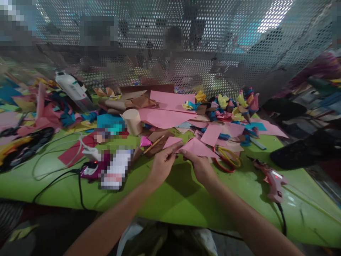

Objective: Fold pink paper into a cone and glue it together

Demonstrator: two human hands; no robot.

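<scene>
A perforated metal screen [149, 39] rises behind the green table [173, 204]. To the left, a white bottle [72, 89] leans among coloured scraps [50, 119]. Nearer the front lie a red sheet [69, 155], a purple power block [90, 172] with a white plug [91, 153], and a phone [117, 169] – its screen blurred. On the right rests a pink glue gun [275, 183] – nozzle pointing away, black cord [282, 217] trailing nearward.

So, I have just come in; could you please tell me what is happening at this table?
A person holds pink paper between the fingertips of the left hand and the right hand, above the green table. Whether it is one piece or two is hard to tell. A pencil and a phone lie left of the hands; a glue gun lies to the right, not in use.
</scene>
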